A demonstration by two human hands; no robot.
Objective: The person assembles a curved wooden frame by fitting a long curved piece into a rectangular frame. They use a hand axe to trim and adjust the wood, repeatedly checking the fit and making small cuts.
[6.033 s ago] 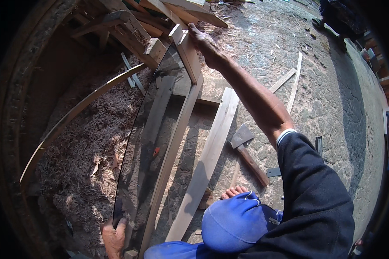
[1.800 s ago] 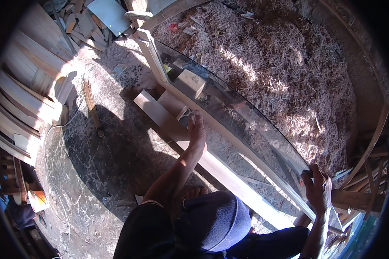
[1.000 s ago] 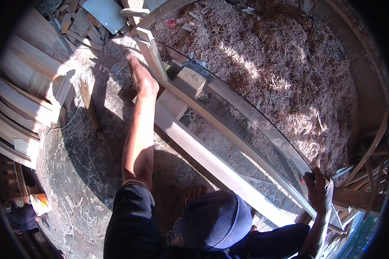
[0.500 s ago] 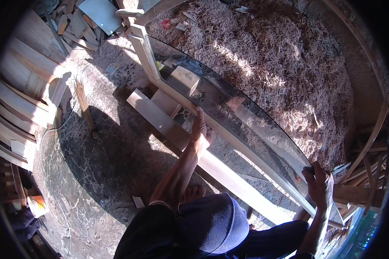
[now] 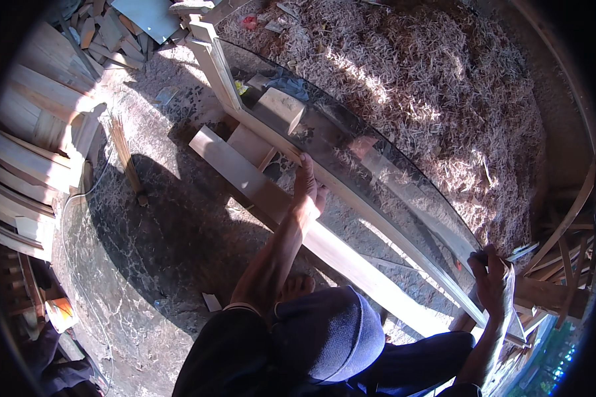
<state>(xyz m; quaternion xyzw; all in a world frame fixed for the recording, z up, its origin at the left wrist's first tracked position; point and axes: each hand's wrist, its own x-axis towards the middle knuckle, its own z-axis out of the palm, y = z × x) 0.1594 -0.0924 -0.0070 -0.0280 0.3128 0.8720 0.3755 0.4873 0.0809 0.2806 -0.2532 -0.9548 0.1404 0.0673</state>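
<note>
A wide heap of pale, fibrous wood shavings (image 5: 444, 99) fills the upper right, loose and sunlit in patches. The floor (image 5: 152, 264) below it is rough grey stone, cracked and mottled, partly in shadow. At the left edge stands a stack of flat, light wooden boards (image 5: 26, 152), their ends stepped.

Across the middle runs a long wooden frame (image 5: 258, 126) of smooth, pale, squared timber, carrying a dark glass pane (image 5: 351, 152) that reflects blocks and shavings; it lies slanting from the upper left down to the lower right, over the edge of the shavings. Beside it, on the floor, lies a long flat plank (image 5: 271, 198), roughly parallel to the frame. A small squared wooden block (image 5: 281, 109) shows near the frame's upper end.

The left hand (image 5: 308, 192) rests on the frame's near rail about midway along, fingers bent over the edge, lightly closed on the wood. The right hand (image 5: 493, 284) grips the lower end of the frame, fingers wrapped tightly round the rail.
</note>
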